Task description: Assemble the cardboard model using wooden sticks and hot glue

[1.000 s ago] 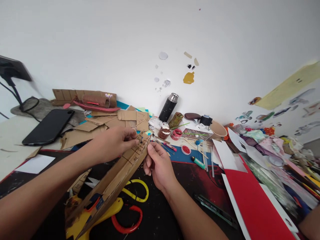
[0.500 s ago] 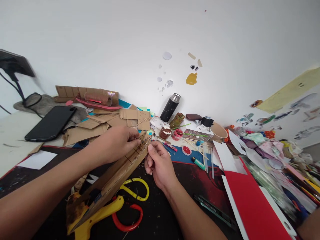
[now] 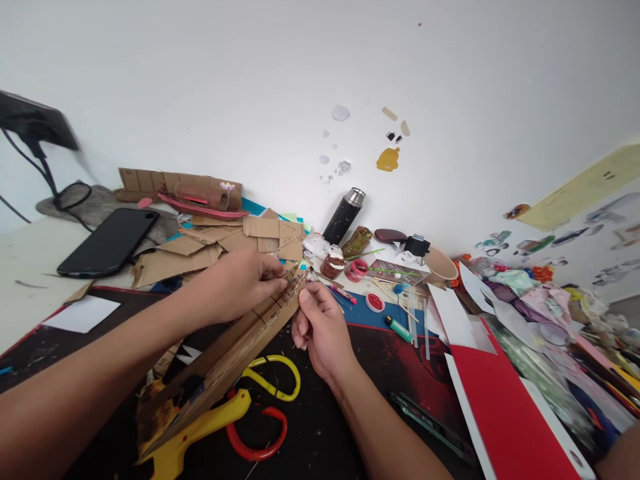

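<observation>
Pinched shut, thumb against fingers, the R hand (image 3: 324, 327) grips the rim of a long cardboard trough (image 3: 250, 353) near its far tip. L hand (image 3: 243, 283) reaches over the same end from the other side, thumb & fingertips drawn close together; can't tell if they hold the card or a tiny bit of something.

Largest first: white wall (image 3: 240, 80) across the back, w/ small cutouts stuck on. Below it, a dark mat (image 3: 320, 433) w/ red patches covers the near work area. Red sheet (image 3: 510, 400) lies at R, white card at its edges. Trough sits ctr-L, slanting from lower L up to the hands, its near end above a yellow tool (image 3: 200, 427), poss. a glue gun. Cardboard scraps (image 3: 173, 263) are heaped behind L hand; black phone (image 3: 110, 243) is at far L, & a reddish model boat (image 3: 200, 207) rests behind the scraps.

Black flask (image 3: 343, 219) w/ silver top is at back ctr. R of the trough, on the mat: yellow loop handle (image 3: 296, 380) & red loop handle (image 3: 284, 433), w/ pale scissor blades (image 3: 189, 355) showing on the trough's other side.

Smallest: brown paint jar (image 3: 330, 269), red paint jar (image 3: 356, 271) just beside it, green tube (image 3: 399, 329), & a round lid (image 3: 375, 302) w/ red paint.
</observation>
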A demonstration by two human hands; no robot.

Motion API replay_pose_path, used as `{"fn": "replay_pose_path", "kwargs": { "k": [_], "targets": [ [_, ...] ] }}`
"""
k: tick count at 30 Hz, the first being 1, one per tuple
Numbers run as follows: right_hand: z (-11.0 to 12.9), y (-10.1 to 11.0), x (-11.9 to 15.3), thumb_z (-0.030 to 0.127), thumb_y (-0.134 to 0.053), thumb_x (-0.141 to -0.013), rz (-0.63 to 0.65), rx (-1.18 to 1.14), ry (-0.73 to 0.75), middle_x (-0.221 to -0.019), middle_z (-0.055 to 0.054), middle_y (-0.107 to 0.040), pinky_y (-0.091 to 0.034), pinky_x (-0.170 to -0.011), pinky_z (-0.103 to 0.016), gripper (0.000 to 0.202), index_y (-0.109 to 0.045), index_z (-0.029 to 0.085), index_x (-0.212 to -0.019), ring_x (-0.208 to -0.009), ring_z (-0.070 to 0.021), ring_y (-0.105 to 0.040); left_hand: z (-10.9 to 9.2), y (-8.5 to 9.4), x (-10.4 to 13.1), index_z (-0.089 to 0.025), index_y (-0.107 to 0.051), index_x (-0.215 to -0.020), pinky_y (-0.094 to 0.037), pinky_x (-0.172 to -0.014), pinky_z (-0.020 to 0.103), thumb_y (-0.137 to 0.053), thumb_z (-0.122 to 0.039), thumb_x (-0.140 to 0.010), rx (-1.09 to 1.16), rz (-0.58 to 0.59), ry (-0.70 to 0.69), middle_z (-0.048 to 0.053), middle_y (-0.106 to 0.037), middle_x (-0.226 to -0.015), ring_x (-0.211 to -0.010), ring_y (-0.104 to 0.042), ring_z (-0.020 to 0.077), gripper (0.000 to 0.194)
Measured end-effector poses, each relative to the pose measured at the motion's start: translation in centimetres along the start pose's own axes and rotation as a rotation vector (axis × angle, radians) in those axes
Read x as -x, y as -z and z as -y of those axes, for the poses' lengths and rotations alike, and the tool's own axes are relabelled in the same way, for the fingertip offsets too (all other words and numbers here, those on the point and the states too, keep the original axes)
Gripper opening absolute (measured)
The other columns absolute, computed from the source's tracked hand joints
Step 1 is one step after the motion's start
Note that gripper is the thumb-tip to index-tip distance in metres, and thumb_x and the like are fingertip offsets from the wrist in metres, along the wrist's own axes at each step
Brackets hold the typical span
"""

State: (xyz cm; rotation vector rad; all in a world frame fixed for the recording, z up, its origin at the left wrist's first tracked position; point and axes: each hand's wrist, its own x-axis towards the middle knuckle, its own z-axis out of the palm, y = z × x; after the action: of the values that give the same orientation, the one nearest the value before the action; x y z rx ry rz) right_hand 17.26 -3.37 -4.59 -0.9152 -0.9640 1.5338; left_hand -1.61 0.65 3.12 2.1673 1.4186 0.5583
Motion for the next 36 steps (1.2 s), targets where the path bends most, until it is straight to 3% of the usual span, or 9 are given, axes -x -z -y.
{"fn": "replay_pose_path", "kwargs": {
  "k": [11,16,21,25,30,36],
  "targets": [
    [-0.1,-0.1,0.0,0.063,-0.091,-0.082,-0.021,0.002,-0.019,-0.048,0.014,-0.052,-0.028,-0.033,-0.016,0.052,-0.061,0.024,-0.099,-0.033,-0.0089,-0.045,0.9,-0.3,-0.4,-0.025,-0.07,-0.069,-0.035,-0.059,0.033,-0.057,-0.044,-0.09,-0.011,-0.019,-0.026,0.001,-0.066,-0.058,-0.057,-0.057,0.0212,0.031],
    [0.4,-0.1,0.2,0.065,-0.083,-0.088,0.013,0.071,-0.012,-0.049,0.012,-0.053,-0.029,-0.034,-0.018,0.048,-0.067,0.021,-0.096,-0.034,-0.0094,-0.047,3.2,1.4,-1.1,-0.025,-0.075,-0.075,-0.039,-0.065,0.033,-0.059,-0.056,-0.089,0.103,-0.052,-0.039,0.002,-0.073,-0.069,-0.067,-0.061,0.0225,0.037],
    [0.9,-0.7,1.8,0.059,-0.073,-0.099,0.243,0.408,0.022,-0.054,0.008,-0.058,-0.039,-0.046,-0.022,0.04,-0.077,0.021,-0.108,-0.041,-0.0112,-0.053,4.5,4.2,-0.7,-0.023,-0.083,-0.09,-0.044,-0.077,0.034,-0.07,-0.056,-0.085,0.27,-0.241,0.124,0.003,-0.08,-0.085,-0.082,-0.063,0.0235,0.036],
    [0.1,-1.4,3.3,0.061,-0.073,-0.102,0.504,0.806,0.314,-0.071,0.001,-0.07,-0.047,-0.065,-0.028,0.039,-0.082,0.024,-0.11,-0.063,-0.0155,-0.063,4.4,5.1,-0.1,-0.02,-0.083,-0.101,-0.043,-0.077,0.033,-0.077,-0.049,-0.085,0.471,-0.382,0.256,0.003,-0.078,-0.091,-0.085,-0.059,0.0211,0.033],
    [-1.3,-2.1,4.2,0.072,-0.068,-0.101,0.797,1.196,0.523,-0.087,-0.005,-0.076,-0.048,-0.074,-0.032,0.053,-0.081,0.024,-0.122,-0.079,-0.0206,-0.064,4.5,5.3,0.2,-0.02,-0.079,-0.09,-0.041,-0.073,0.031,-0.077,-0.043,-0.089,0.553,-0.373,0.223,0.0,-0.071,-0.082,-0.078,-0.054,0.0158,0.024],
    [-1.4,-2.6,4.6,0.064,-0.077,-0.098,0.903,1.452,0.503,-0.11,-0.007,-0.073,-0.049,-0.087,-0.037,0.059,-0.071,0.026,-0.142,-0.101,-0.0263,-0.063,4.6,5.2,-0.1,-0.023,-0.078,-0.084,-0.042,-0.067,0.035,-0.077,-0.042,-0.087,0.555,-0.36,0.201,0.003,-0.068,-0.078,-0.072,-0.055,0.0185,0.02]
  ]
}}
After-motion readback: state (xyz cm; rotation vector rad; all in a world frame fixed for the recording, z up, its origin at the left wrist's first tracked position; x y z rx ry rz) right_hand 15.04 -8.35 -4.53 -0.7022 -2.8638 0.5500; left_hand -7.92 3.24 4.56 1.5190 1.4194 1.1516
